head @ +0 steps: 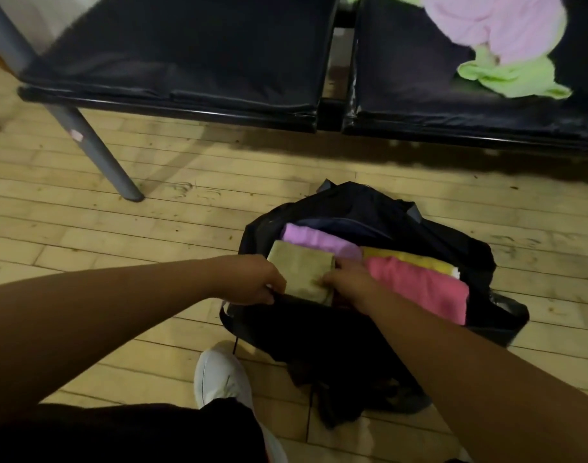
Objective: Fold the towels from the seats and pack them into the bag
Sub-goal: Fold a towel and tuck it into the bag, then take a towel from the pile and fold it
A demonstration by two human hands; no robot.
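Right hand [347,282] grips folded beige towel [302,272], left hand [252,279] holds bag [319,329] rim; forced insertion could unfold towel

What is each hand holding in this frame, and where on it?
Both grip the folded tan towel, over the open black bag: the left hand at its left edge, the right hand at its right edge.

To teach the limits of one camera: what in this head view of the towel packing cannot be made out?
Left hand: whether it grips the tan towel or the bag rim; dark, blurred.
Bag's depths: covered by folded towels.
Pink towel on the seat: cut off by the top edge.
Green towel: partly under the pink one.
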